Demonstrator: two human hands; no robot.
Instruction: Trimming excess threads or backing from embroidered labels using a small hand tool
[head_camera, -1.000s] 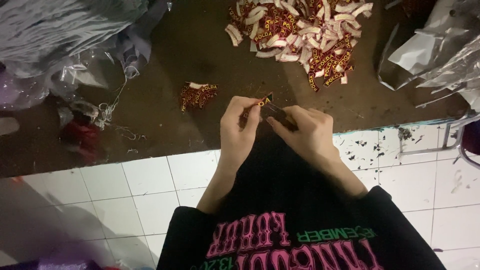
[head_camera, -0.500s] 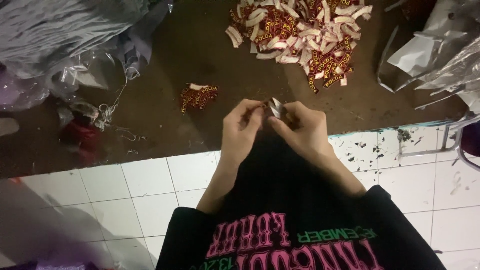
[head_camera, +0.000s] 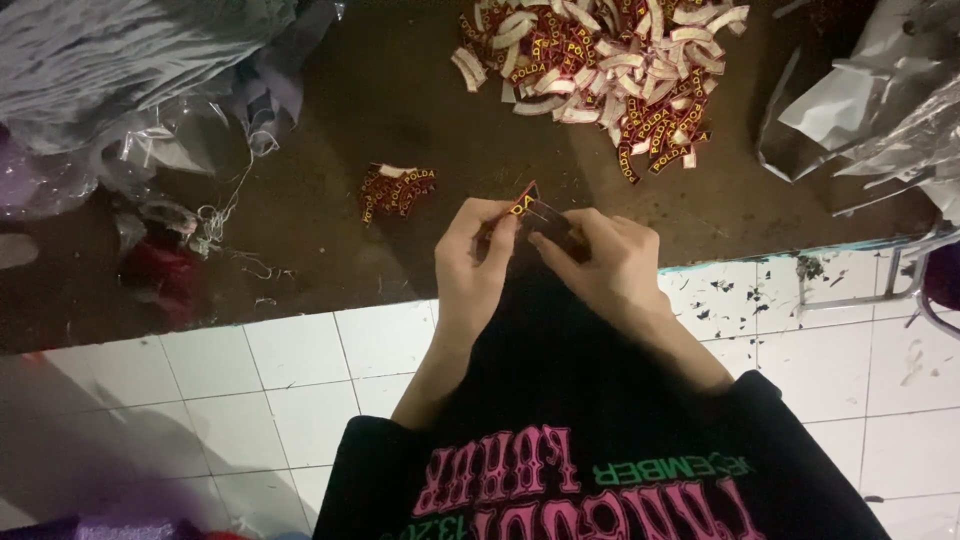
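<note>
My left hand (head_camera: 478, 262) and my right hand (head_camera: 605, 265) meet over the edge of a dark brown work surface (head_camera: 400, 110). Between their fingertips they pinch one small curved embroidered patch (head_camera: 524, 204), dark red with yellow lettering and a pale edge. A small stack of the same patches (head_camera: 397, 188) lies just left of my left hand. A large loose heap of patches (head_camera: 610, 72) is spread farther away, above my right hand. My black shirt with pink and green print (head_camera: 590, 470) fills the bottom of the view.
Grey fabric and clear plastic wrap (head_camera: 120, 80) pile up at the upper left, with loose thread (head_camera: 215, 215) and a red object (head_camera: 160, 275) below them. Crumpled silver plastic (head_camera: 880, 110) sits at the right. White floor tiles (head_camera: 200, 380) with dark scraps lie below.
My hands have turned the patch between the fingertips; a second ago it stuck out above them, half a second ago a pale side showed, and now the lettered face points up.
</note>
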